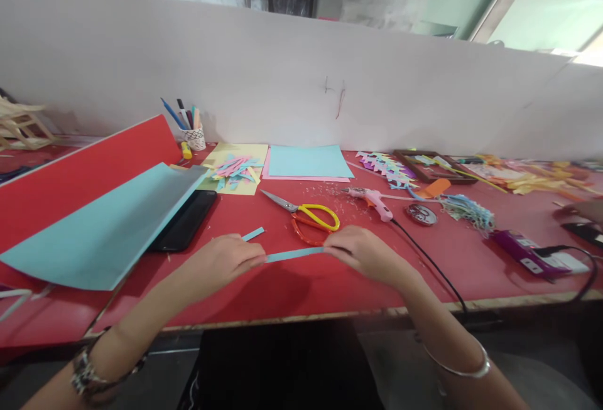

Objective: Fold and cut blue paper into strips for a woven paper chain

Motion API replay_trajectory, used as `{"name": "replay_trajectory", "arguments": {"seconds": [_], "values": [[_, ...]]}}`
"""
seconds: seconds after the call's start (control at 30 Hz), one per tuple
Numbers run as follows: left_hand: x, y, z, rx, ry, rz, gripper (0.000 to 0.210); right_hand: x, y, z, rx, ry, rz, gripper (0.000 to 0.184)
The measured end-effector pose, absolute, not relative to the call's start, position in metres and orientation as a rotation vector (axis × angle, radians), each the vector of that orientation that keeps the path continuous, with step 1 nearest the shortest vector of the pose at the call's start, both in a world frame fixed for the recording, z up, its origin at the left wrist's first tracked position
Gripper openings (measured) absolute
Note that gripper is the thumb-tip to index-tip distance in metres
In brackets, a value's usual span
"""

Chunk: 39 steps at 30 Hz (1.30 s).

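Note:
A narrow blue paper strip (296, 254) is stretched level between my two hands, just above the red table. My left hand (228, 258) pinches its left end, and my right hand (355, 250) pinches its right end. Another short blue strip (253, 234) shows just beyond my left fingers. Behind the held strip lie scissors (301, 210) with one yellow and one red handle, their blades pointing to the far left. A pink glue gun (372, 200) rests to the right of the scissors, amid small paper crumbs.
Colored paper pieces (237, 171) are piled on a yellow sheet; stacked blue and pink sheets (308, 162) lie beside them. On the left are a large blue sheet (103, 228) and a black phone (188, 221). A purple power strip (530, 254) and another person's hand (586, 210) are at right.

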<state>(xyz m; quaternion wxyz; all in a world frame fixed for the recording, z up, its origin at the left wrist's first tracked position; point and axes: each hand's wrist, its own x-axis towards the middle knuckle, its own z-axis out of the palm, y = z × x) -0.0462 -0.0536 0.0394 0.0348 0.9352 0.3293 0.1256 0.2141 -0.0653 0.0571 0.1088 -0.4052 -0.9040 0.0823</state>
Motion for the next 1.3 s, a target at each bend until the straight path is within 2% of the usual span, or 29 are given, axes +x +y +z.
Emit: {"name": "replay_trajectory", "arguments": {"seconds": [0.17,0.23,0.3,0.4,0.73,0.97,1.3], "values": [[-0.030,-0.055,0.039,2.962,1.068,0.455,0.046,0.177,-0.072,0.049,-1.271,-2.491,-0.081,0.021],[-0.026,-0.054,0.038,2.984,1.095,0.473,0.045,0.164,-0.076,0.048,-1.267,-2.383,-0.188,0.034],[-0.025,-0.053,0.038,3.001,1.115,0.531,0.046,0.156,-0.079,0.047,-1.207,-2.354,-0.255,0.037],[-0.027,-0.054,0.037,3.012,1.072,0.652,0.054,0.152,-0.080,0.041,-1.069,-2.369,-0.239,0.020],[-0.029,-0.061,0.036,2.955,0.921,0.609,0.061,0.157,-0.076,0.021,-1.037,-2.218,-0.167,0.014],[-0.042,-0.048,0.042,2.821,0.972,0.439,0.062,0.191,-0.075,0.023,-1.033,-2.250,-0.272,0.018],[-0.068,-0.041,0.045,2.610,0.997,0.473,0.045,0.239,-0.081,0.020,-1.191,-2.266,-0.453,0.022]]}}
